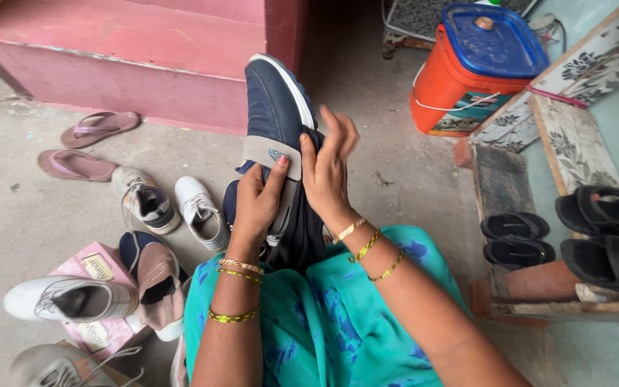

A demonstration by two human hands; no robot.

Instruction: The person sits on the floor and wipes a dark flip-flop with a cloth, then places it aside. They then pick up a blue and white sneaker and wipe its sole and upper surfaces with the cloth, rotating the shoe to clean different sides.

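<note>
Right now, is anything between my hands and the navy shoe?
Nothing visible. The left hand already grips the navy shoe at its grey strap, and the right hand lies flat against its side.

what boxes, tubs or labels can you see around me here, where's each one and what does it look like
Pink cardboard box: floor at lower left, flat, pale label panels, under a white shoe.
Orange plastic tub: upper right, squarish, blue lid, multicoloured label band at its base.
Grey strap tab: on the navy shoe in both hands, small blue mark.

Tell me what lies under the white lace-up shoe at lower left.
The white shoe rests on a pink box, whose corners show around it. The box's middle is covered.
</note>
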